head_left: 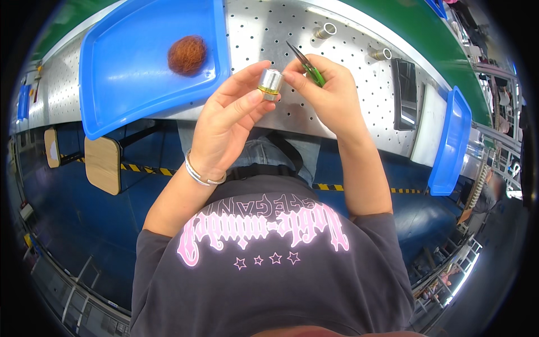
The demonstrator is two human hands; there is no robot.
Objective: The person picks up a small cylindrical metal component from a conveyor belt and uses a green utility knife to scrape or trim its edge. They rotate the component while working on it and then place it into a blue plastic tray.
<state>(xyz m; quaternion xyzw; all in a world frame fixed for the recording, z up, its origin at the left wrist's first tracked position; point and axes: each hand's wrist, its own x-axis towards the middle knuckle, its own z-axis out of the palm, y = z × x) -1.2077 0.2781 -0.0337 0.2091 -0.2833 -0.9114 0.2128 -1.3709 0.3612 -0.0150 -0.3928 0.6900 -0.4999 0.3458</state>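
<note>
A short silver metal cylinder fitting [271, 81], with a yellow-green band and a hex-shaped lower end, is pinched between the thumb and fingers of my left hand [231, 106]. It is held above the near part of the perforated metal table [252, 33]. In my right hand [332, 92] lies a pair of green-handled snips [314, 73], slim dark blades pointing away and to the left. My right thumb and index finger come up to the fitting's upper right side; whether they touch it I cannot tell.
At left, a blue tray [112, 78] holds a reddish-brown ball of tangled fibres [187, 55]. Two metal tubes [327, 30] [382, 54] stand at the back. To the right are a black phone-like slab [404, 95], a white pad [424, 123] and another blue tray [451, 140]. Wooden stools [103, 165] stand below left.
</note>
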